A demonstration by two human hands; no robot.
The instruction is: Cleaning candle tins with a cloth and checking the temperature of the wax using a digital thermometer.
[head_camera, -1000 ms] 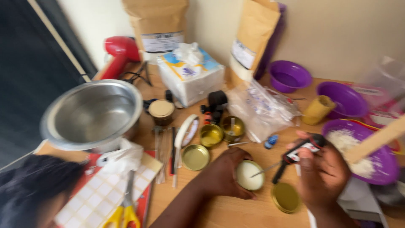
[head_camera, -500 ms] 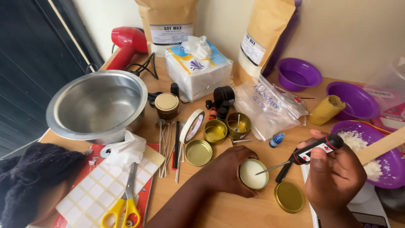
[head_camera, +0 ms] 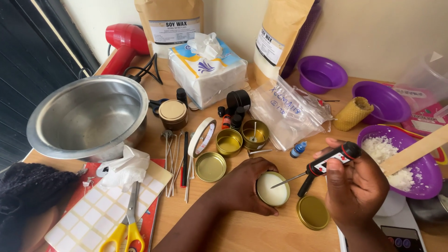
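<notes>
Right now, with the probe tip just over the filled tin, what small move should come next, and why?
Probably lower the tip straight down into the white wax. The right hand holds the black probe thermometer tilted, its metal tip at the surface of the round gold tin of white wax. The left hand already steadies that tin on the wooden table.

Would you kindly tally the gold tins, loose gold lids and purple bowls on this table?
Gold tins: 3, namely the wax-filled tin held by the left hand, and two empty tins.
Loose gold lids: 2.
Purple bowls: 3.
Total: 8.
</notes>
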